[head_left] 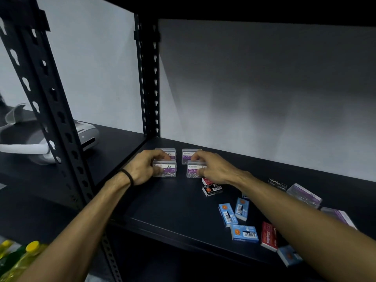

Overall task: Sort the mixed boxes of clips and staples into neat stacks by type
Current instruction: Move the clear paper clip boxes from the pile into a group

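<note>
Several clear paper clip boxes with purple labels stand in two rows at the back left of the dark shelf (166, 202). My left hand (145, 166) grips the front left clip box (165, 169). My right hand (211, 167) grips the front right clip box (193, 170). Behind them stand two more clip boxes, one on the left (168, 152) and one on the right (188, 155). Loose staple boxes lie to the right: blue ones (242, 208), a red one (269, 237) and a black-and-white one (212, 190).
Two more clear clip boxes (304, 194) lie at the far right under my right forearm's far side. A black slotted upright (50, 110) stands at the left. A white device (87, 135) sits on the neighbouring shelf. Yellow bottles (22, 253) show at bottom left.
</note>
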